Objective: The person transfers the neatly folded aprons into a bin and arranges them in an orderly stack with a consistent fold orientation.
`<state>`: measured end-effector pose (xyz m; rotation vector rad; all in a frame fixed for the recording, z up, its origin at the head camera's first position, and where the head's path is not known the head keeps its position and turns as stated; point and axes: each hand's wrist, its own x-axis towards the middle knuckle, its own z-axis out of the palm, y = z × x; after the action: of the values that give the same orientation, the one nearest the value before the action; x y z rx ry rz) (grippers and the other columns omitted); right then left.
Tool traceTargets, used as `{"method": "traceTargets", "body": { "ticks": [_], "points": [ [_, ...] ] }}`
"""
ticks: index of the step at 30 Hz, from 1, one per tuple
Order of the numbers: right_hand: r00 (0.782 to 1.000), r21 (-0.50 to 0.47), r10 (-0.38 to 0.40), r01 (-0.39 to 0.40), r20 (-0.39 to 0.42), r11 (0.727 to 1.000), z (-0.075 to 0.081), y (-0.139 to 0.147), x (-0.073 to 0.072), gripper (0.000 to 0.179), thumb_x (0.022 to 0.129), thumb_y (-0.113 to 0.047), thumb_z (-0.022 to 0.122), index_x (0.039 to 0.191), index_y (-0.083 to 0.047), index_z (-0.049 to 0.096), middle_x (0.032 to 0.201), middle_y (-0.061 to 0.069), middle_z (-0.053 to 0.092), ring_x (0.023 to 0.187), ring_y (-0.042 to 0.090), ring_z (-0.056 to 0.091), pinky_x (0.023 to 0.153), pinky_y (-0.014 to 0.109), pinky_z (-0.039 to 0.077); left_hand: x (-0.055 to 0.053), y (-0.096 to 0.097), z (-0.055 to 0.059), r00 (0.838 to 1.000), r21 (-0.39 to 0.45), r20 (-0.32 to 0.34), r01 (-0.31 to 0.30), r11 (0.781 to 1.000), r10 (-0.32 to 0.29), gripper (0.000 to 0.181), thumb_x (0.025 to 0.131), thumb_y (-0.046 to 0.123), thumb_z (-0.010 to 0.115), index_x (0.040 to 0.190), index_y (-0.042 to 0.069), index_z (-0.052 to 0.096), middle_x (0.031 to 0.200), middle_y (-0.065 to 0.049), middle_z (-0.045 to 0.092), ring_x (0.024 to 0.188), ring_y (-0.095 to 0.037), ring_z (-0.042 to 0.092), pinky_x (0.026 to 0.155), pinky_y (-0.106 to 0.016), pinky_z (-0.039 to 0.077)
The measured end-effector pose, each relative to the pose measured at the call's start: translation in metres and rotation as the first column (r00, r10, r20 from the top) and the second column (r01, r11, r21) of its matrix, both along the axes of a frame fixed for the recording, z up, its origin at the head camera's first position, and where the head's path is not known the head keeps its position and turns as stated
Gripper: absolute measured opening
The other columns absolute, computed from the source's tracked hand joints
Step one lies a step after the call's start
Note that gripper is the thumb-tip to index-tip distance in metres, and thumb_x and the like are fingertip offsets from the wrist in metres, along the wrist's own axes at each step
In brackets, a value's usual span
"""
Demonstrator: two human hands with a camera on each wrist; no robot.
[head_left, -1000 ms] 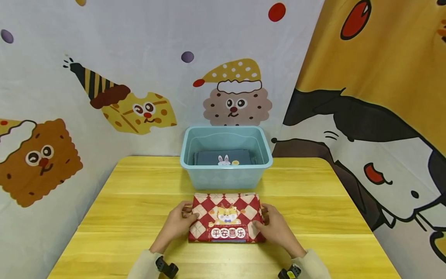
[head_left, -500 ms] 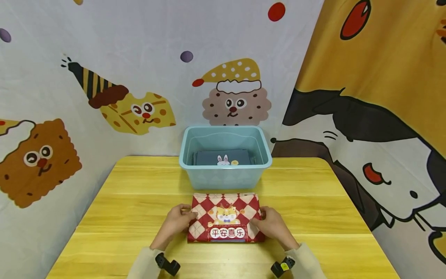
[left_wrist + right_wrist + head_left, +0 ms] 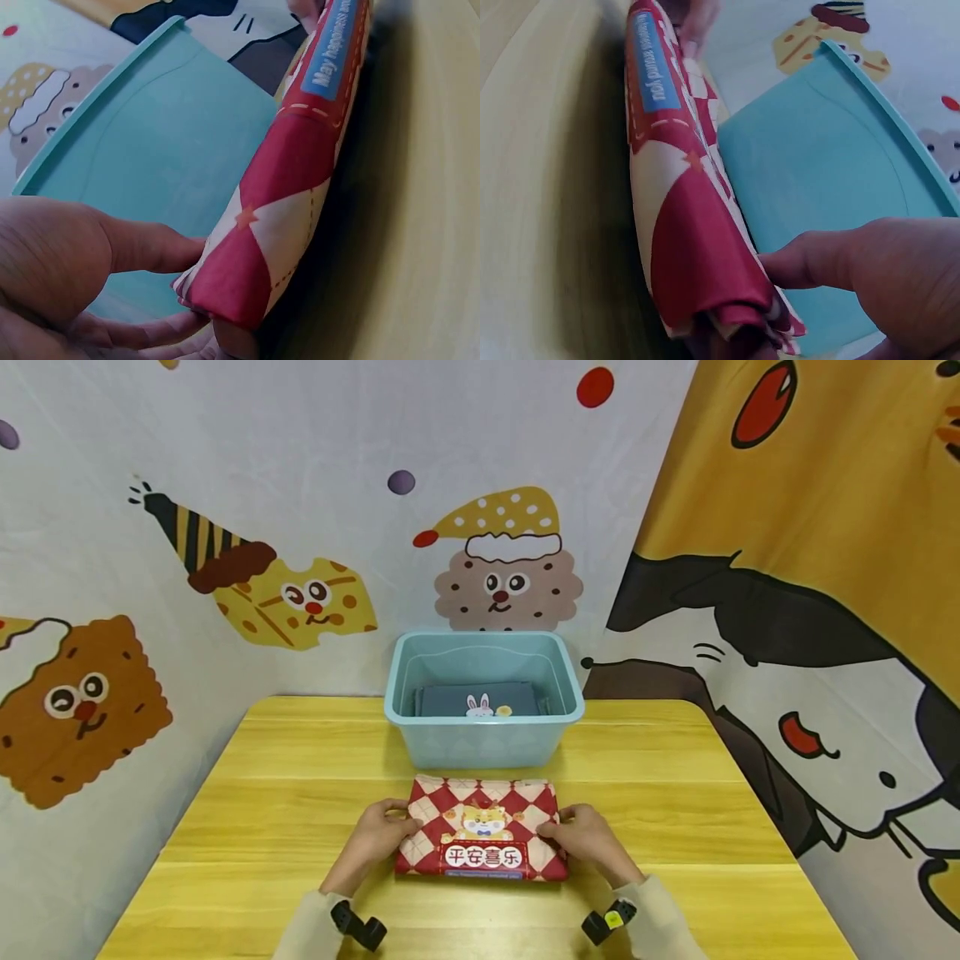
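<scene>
A folded red-and-cream diamond-checked cloth [image 3: 487, 818] with a cartoon animal and white lettering shows at the front middle of the table in the head view. My left hand [image 3: 378, 831] pinches its left end, thumb [image 3: 161, 247] on top and fingers beneath. On the opposite end my right hand [image 3: 588, 835] grips it the same way, its thumb [image 3: 810, 259] pressed on the upper face. Both wrist views show a dark shadow between the cloth's front edge and the wood. The undersides of the fingers are partly hidden by the cloth.
Just beyond the cloth stands a light-blue plastic bin [image 3: 483, 743]. Inside lies a folded dark blue-grey cloth [image 3: 442, 699] with a rabbit print. The yellow wooden table [image 3: 300, 777] ends at a cartoon-printed fabric backdrop [image 3: 315, 468].
Both hands keep their hold at the ends. The checked cloth has shifted slightly left and its front edge has tipped up, now showing more of the blue strip.
</scene>
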<state>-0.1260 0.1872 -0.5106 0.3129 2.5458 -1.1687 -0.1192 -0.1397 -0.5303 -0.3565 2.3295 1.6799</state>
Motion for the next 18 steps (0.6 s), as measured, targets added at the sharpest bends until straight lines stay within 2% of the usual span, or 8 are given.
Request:
{"method": "traceTargets", "body": {
  "ticks": [3,5,11,14,18],
  "points": [
    [0.999,-0.12,-0.024,0.028,0.037,0.992,-0.004,0.002,-0.001,0.029,0.085,-0.024,0.079,0.091,0.003,0.07,0.079,0.01,0.069,0.063,0.015,0.062,0.054,0.026,0.05,-0.001,-0.002,-0.002,1.0,0.042,0.014,0.005,0.999,-0.006,0.056,0.087,0.009,0.074,0.135,-0.012,0.054,0.102,-0.021,0.074,0.083,-0.02,0.071,0.07,-0.032,0.058],
    [0.998,-0.19,-0.022,0.032,0.058,0.981,-0.008,0.005,-0.003,0.026,0.086,-0.022,0.078,0.088,0.003,0.07,0.076,0.009,0.071,0.061,0.013,0.063,0.053,0.025,0.051,-0.002,-0.003,-0.005,1.0,0.074,0.023,0.008,0.997,-0.01,0.059,0.086,0.007,0.074,0.137,-0.012,0.052,0.104,-0.021,0.073,0.084,-0.021,0.07,0.07,-0.032,0.058],
    [0.995,-0.338,0.057,-0.026,0.084,0.941,-0.017,0.014,-0.009,0.037,0.091,-0.021,0.073,0.109,0.011,0.067,0.088,0.011,0.074,0.073,0.014,0.07,0.064,0.027,0.059,-0.002,-0.004,-0.007,0.999,0.166,0.019,0.044,0.985,-0.048,0.061,0.086,0.003,0.069,0.14,-0.015,0.048,0.113,-0.025,0.072,0.091,-0.025,0.071,0.073,-0.034,0.059],
    [0.993,-0.373,0.083,-0.046,0.085,0.927,-0.018,0.017,-0.01,0.043,0.093,-0.021,0.072,0.12,0.011,0.063,0.094,0.009,0.074,0.08,0.014,0.069,0.069,0.028,0.058,-0.002,-0.003,-0.005,0.997,0.183,0.018,0.071,0.98,-0.076,0.059,0.089,0.004,0.068,0.14,-0.017,0.048,0.119,-0.026,0.069,0.097,-0.025,0.071,0.077,-0.035,0.06],
    [0.988,-0.437,0.119,-0.066,0.096,0.897,-0.021,0.022,-0.009,0.053,0.094,-0.024,0.071,0.133,0.01,0.056,0.101,0.01,0.074,0.086,0.016,0.07,0.074,0.031,0.06,-0.001,-0.004,-0.006,0.995,0.225,0.007,0.099,0.969,-0.103,0.056,0.091,0.006,0.067,0.139,-0.018,0.049,0.118,-0.025,0.071,0.098,-0.025,0.071,0.08,-0.035,0.06]
  ]
}}
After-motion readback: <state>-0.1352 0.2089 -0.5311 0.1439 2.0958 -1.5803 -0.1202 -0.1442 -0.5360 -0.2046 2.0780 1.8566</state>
